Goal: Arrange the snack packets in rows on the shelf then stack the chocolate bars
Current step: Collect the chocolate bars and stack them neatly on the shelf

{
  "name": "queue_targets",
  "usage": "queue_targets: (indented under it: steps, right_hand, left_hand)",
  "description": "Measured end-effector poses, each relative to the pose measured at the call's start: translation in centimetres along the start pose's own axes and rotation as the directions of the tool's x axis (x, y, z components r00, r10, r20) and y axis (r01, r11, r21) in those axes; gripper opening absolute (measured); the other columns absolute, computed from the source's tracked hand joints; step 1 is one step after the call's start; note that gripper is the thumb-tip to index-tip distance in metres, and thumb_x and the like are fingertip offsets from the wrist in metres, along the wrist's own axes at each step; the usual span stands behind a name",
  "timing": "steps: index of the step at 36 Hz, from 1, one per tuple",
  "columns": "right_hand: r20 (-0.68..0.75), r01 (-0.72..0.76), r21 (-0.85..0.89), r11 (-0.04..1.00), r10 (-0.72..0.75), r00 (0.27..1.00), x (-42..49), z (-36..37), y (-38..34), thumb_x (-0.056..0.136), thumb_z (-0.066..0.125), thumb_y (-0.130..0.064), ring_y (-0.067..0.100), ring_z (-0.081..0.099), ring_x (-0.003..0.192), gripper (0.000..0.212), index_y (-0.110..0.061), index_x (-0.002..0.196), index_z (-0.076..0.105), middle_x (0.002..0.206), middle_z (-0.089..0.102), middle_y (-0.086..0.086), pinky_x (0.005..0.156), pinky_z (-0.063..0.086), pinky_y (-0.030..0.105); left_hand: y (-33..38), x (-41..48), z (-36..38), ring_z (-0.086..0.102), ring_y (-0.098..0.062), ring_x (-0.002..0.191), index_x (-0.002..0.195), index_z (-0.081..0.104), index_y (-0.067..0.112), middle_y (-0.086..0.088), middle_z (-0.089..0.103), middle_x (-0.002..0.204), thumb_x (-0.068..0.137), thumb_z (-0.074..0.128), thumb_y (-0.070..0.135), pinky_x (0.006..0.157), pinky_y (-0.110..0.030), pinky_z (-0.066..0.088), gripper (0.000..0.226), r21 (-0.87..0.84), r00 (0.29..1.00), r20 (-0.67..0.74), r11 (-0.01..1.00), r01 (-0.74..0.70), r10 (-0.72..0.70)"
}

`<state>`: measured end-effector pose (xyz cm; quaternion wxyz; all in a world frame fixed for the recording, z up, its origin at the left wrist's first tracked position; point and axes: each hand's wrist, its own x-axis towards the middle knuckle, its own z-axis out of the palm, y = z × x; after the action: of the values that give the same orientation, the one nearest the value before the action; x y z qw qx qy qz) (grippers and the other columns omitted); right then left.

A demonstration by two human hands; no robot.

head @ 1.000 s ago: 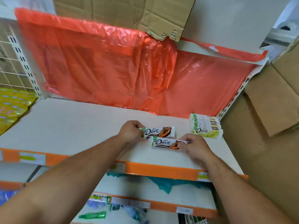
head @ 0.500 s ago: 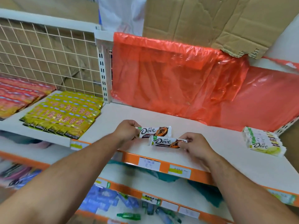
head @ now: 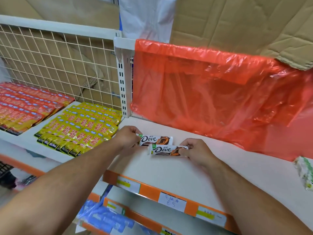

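Two white Dove chocolate bars lie side by side on the white shelf (head: 211,168). My left hand (head: 127,137) pinches the left end of the far bar (head: 155,140). My right hand (head: 196,152) pinches the right end of the near bar (head: 163,150). A stack of white-and-green chocolate bars (head: 304,173) sits at the right edge of the shelf, partly cut off. On the neighbouring shelf to the left, yellow snack packets (head: 79,129) and red snack packets (head: 25,106) lie in overlapping rows.
A red plastic sheet (head: 211,99) hangs over the shelf's back. A white wire grid (head: 55,61) backs the left shelf, with an upright post (head: 122,78) between the bays. Orange price strips (head: 152,192) edge the shelf front. Blue packets (head: 105,217) lie on the lower shelf.
The view has swung left, bringing the snack packet rows into sight and pushing the green-and-white stack to the right edge. Both hands keep their hold on the two bars.
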<state>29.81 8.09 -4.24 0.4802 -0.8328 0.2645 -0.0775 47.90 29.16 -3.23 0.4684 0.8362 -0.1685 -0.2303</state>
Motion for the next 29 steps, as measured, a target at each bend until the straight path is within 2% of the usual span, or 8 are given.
queue_targets:
  steps: [5,14,20,26,29]
  right_hand:
    - [-0.016,-0.013,-0.004,1.000,0.013,1.000,1.2,0.2,-0.3,0.081,0.076,-0.010,0.013,0.047,0.059,0.016,-0.023,0.074,0.072,0.066,0.055,-0.004,0.058,0.035,0.025]
    - [-0.110,-0.058,0.021,0.998,0.060,0.992,2.6,1.5,-1.1,0.079,0.077,-0.012,0.013,0.044,0.060,0.015,-0.025,0.073,0.073,0.067,0.052,-0.002,0.060,0.033,0.027]
    - [-0.176,-0.071,0.018,0.997,0.073,0.982,2.9,3.2,-2.3,0.080,0.076,-0.008,0.008,0.035,0.053,0.015,-0.021,0.076,0.072,0.056,0.040,-0.011,0.053,0.025,0.026]
    - [-0.239,-0.086,0.025,0.996,0.090,0.967,3.0,4.7,-3.4,0.081,0.077,-0.008,0.008,0.033,0.052,0.015,-0.021,0.075,0.071,0.056,0.038,-0.010,0.053,0.024,0.028]
    - [-0.260,-0.110,0.050,0.993,0.119,0.958,2.9,5.5,-3.8,0.081,0.076,-0.007,0.011,0.035,0.053,0.013,-0.018,0.076,0.071,0.058,0.040,-0.007,0.052,0.025,0.028]
  left_hand:
    - [-0.1,2.5,-0.3,0.055,-0.021,0.063,0.076,0.069,0.012,-0.012,0.067,0.069,0.082,0.053,-0.003,0.063,-0.032,0.044,0.022,0.021,1.000,0.025,1.000,-0.001,0.000]
    - [0.1,6.3,-0.8,0.054,-0.022,0.062,0.075,0.066,0.012,-0.011,0.065,0.067,0.085,0.054,-0.006,0.060,-0.027,0.041,0.024,0.066,0.987,0.155,0.996,-0.053,0.042]
    - [0.3,8.5,-2.2,0.048,-0.011,0.038,0.075,0.064,0.014,0.002,0.057,0.044,0.082,0.055,-0.008,0.045,-0.018,0.037,0.025,0.131,0.978,0.200,0.988,-0.082,0.055]
    - [0.5,10.3,-3.2,0.049,-0.008,0.037,0.075,0.067,0.015,0.007,0.057,0.043,0.079,0.056,-0.007,0.044,-0.016,0.037,0.025,0.191,0.971,0.220,0.972,-0.139,0.096]
    - [0.8,11.0,-3.4,0.053,-0.008,0.046,0.079,0.067,0.017,0.005,0.060,0.054,0.085,0.056,-0.002,0.045,-0.015,0.037,0.022,0.213,0.959,0.237,0.955,-0.204,0.152]
